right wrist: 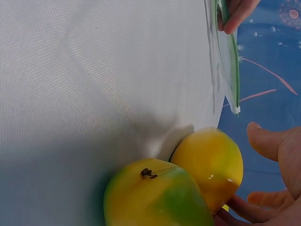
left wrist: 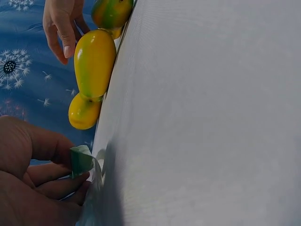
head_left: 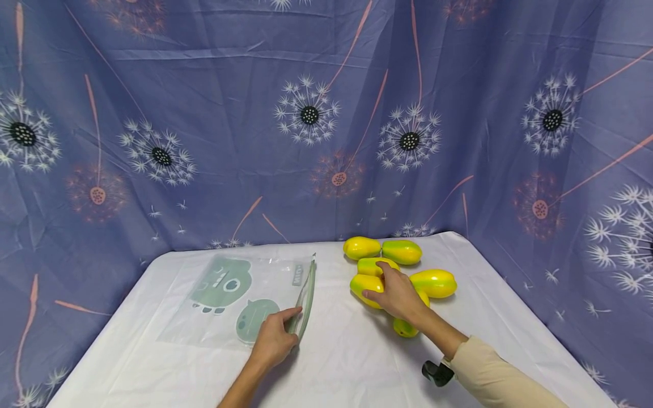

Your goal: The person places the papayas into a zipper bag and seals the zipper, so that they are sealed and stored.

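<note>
A clear zip bag (head_left: 234,297) with green cartoon prints lies flat on the left of the table. My left hand (head_left: 274,340) pinches its green zip edge (left wrist: 82,160), holding the mouth a little apart. Several glossy yellow-green papayas (head_left: 433,283) lie grouped on the right. Over them is my right hand (head_left: 402,293), its thumb and fingers spread above the front-left papaya (head_left: 363,288) and the papaya just behind it (head_left: 371,266). In the right wrist view, the thumb stands away from the nearer fruit (right wrist: 211,162), and other fingers are partly hidden behind it.
A white cloth covers the table (head_left: 342,368). Two papayas (head_left: 402,252) lie at the back edge, in front of a blue dandelion-print curtain (head_left: 245,141). A black strap-like piece (head_left: 437,374) is at the right wrist, by the beige sleeve (head_left: 495,368).
</note>
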{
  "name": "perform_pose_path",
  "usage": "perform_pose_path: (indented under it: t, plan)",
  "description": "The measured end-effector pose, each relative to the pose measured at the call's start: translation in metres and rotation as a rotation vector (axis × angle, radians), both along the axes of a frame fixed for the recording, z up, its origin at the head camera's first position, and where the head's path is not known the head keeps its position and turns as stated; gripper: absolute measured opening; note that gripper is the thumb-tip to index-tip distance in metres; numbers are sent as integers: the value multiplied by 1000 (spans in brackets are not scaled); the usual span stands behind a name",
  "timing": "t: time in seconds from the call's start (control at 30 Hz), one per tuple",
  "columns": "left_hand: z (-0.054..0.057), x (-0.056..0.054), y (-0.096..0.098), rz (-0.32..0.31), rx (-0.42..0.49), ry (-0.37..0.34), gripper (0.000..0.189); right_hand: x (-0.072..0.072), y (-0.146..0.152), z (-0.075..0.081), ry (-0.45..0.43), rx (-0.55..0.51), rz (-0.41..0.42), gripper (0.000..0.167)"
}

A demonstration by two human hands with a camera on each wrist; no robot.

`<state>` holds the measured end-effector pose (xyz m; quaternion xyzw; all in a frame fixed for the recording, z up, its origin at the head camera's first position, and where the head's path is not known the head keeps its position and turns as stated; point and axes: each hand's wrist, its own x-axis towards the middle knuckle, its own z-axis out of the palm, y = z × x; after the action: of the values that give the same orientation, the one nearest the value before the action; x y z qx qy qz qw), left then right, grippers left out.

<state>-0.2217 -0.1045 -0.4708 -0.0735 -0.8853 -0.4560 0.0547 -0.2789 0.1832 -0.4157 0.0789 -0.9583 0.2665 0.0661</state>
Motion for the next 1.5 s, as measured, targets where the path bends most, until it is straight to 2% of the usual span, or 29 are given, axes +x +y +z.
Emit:
perform_pose_path:
  t: [0.27,0.57,0.73,0.87,1.03,1.23,1.5]
  plan:
    - [0,-2,2,69,8,20,70,-1,0,-1,-6,0,-12,85]
    - [0,-2,2,43,10,-56,68,-2,1,-3,0,-8,-10,85]
    - [-1,-2,2,30,-36,-67,70,-1,0,-2,-5,-6,-9,85]
    - [-1,0,5,56,-86,-66,73,-1,0,-2,-11,-1,-10,84]
    - [-1,2,9,87,-81,-71,82,1,0,-3,-12,6,-6,83]
    - [0,3,13,105,-92,-24,89,2,1,-3,-7,5,-4,83]
    - [4,0,16,147,-78,105,89,0,2,-2,-4,23,4,80]
